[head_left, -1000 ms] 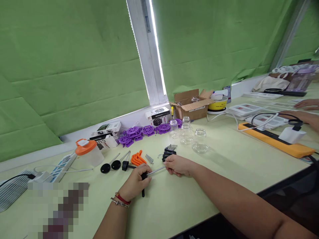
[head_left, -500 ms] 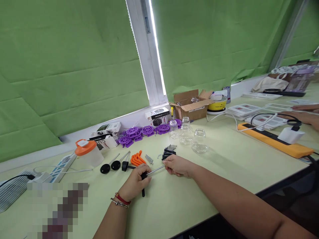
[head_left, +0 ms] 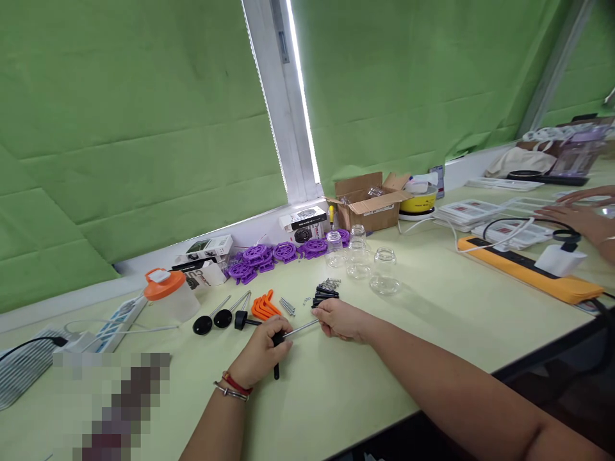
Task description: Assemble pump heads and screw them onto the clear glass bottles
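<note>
My left hand [head_left: 266, 346] is closed round a black part with short arms sticking out, one ending below the fingers. A thin metal rod [head_left: 302, 328] runs from that part to my right hand [head_left: 342, 320], whose fingers pinch its far end; the tip is hidden. Just beyond the right fingers lie several black tubes [head_left: 325, 294] and a patch of small springs [head_left: 331, 283]. Orange bent handles [head_left: 265, 306] and screws [head_left: 287, 306] lie beyond my left hand. Black discs with metal rods [head_left: 223, 318] rest to its left.
Clear glass jars [head_left: 385, 272] stand behind my right hand. Purple wheel-shaped parts [head_left: 285, 252] line the back, near an open cardboard box [head_left: 372, 211]. An orange-lidded container [head_left: 173, 298] is at left, an orange power strip [head_left: 528, 269] at right. A co-worker's hands [head_left: 583, 214] are at far right.
My two hands and the rod look almost unmoved. At the far right, the co-worker's hands have shifted, and a second one now shows above the first.
</note>
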A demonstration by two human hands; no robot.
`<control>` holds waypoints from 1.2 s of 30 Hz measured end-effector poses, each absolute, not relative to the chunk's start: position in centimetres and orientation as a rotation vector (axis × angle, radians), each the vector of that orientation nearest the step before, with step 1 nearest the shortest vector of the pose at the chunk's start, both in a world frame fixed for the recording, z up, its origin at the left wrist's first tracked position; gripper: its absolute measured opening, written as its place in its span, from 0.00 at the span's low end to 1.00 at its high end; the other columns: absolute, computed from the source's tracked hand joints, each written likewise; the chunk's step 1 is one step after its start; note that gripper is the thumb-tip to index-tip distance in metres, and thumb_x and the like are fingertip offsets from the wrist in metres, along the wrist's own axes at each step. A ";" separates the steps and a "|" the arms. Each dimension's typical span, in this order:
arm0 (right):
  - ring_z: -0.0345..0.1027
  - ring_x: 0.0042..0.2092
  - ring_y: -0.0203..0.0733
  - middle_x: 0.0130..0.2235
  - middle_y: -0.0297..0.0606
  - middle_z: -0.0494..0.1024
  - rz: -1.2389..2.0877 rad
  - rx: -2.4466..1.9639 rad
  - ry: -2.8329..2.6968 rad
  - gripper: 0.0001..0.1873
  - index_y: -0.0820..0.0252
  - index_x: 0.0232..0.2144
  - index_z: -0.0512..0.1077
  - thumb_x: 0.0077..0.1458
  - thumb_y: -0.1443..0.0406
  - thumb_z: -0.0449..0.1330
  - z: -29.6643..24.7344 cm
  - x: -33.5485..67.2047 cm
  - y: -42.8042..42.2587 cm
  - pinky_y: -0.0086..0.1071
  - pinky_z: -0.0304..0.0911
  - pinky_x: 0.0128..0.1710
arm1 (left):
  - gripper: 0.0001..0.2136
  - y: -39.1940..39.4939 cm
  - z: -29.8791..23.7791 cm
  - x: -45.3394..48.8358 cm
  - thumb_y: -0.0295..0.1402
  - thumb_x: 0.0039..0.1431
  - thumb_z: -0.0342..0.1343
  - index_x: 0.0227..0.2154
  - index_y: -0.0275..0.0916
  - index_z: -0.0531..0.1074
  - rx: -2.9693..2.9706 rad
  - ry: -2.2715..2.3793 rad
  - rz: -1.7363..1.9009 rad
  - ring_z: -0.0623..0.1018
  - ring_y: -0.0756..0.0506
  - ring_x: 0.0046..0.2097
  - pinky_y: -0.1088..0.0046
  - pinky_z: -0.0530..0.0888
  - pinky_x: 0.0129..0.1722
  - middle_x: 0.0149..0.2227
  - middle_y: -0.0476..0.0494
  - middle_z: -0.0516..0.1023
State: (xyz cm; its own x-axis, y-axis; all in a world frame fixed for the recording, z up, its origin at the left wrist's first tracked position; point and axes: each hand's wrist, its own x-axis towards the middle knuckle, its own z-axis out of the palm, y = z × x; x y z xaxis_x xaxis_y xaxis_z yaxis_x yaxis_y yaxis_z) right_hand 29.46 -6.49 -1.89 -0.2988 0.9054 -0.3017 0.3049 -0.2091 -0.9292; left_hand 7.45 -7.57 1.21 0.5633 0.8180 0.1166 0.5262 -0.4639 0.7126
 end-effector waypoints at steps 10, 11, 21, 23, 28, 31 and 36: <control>0.44 0.10 0.26 0.16 0.28 0.66 1.542 -1.444 -1.510 0.20 0.59 0.24 0.60 0.62 0.53 0.46 -2.5 29.3 -6.1 0.24 0.39 0.08 | 0.04 -7.5 1.1 7.4 0.27 0.50 0.53 0.30 0.38 0.71 2.167 1.063 0.588 0.70 0.46 0.39 0.71 0.67 0.43 0.35 0.46 0.71; 0.44 0.10 0.26 0.16 0.28 0.66 1.557 -1.441 -1.486 0.20 0.59 0.24 0.60 0.62 0.52 0.46 -2.4 29.3 -6.1 0.23 0.40 0.08 | 0.05 -7.5 1.1 7.3 0.27 0.50 0.53 0.31 0.38 0.71 2.166 1.065 0.587 0.70 0.46 0.39 0.71 0.67 0.42 0.35 0.46 0.71; 0.50 0.14 0.26 0.19 0.27 0.67 1.694 -1.286 -1.393 0.09 0.58 0.31 0.60 0.60 0.60 0.52 -1.9 30.1 -6.1 0.19 0.45 0.11 | 0.06 -7.1 0.7 6.8 0.27 0.51 0.52 0.33 0.38 0.71 2.182 1.104 0.619 0.70 0.46 0.39 0.70 0.67 0.42 0.36 0.46 0.72; 0.50 0.14 0.25 0.19 0.26 0.67 1.701 -1.266 -1.401 0.07 0.58 0.30 0.60 0.59 0.63 0.53 -1.9 30.2 -6.2 0.19 0.45 0.11 | 0.06 -7.1 0.8 6.8 0.27 0.51 0.52 0.33 0.38 0.71 2.187 1.104 0.607 0.70 0.46 0.39 0.70 0.67 0.42 0.36 0.46 0.72; 0.50 0.14 0.25 0.19 0.26 0.66 1.691 -1.276 -1.419 0.10 0.59 0.27 0.60 0.60 0.62 0.52 -2.0 30.1 -6.2 0.19 0.45 0.11 | 0.06 -7.2 0.8 6.8 0.28 0.51 0.52 0.32 0.38 0.71 2.187 1.099 0.601 0.70 0.46 0.39 0.70 0.66 0.42 0.36 0.46 0.71; 0.50 0.14 0.25 0.19 0.27 0.66 1.675 -1.296 -1.438 0.13 0.58 0.25 0.57 0.61 0.61 0.51 -2.1 30.0 -6.1 0.19 0.44 0.11 | 0.06 -7.3 0.7 6.9 0.27 0.51 0.52 0.32 0.38 0.71 2.185 1.087 0.606 0.70 0.46 0.39 0.70 0.66 0.42 0.36 0.46 0.71; 0.50 0.13 0.26 0.18 0.28 0.67 1.636 -1.335 -1.477 0.16 0.58 0.24 0.57 0.62 0.59 0.49 -2.4 29.8 -6.0 0.20 0.44 0.10 | 0.05 -7.3 0.9 6.9 0.27 0.51 0.52 0.31 0.38 0.70 2.182 1.075 0.597 0.69 0.47 0.38 0.70 0.67 0.42 0.35 0.46 0.71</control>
State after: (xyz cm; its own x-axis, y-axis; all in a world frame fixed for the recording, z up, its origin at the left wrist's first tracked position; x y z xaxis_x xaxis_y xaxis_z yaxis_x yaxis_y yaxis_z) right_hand 29.83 -5.98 -2.42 -0.3497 0.8873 -0.3005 0.2083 -0.2391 -0.9484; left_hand 6.95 -7.33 0.88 0.5650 0.8164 0.1195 0.5326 -0.4715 0.7029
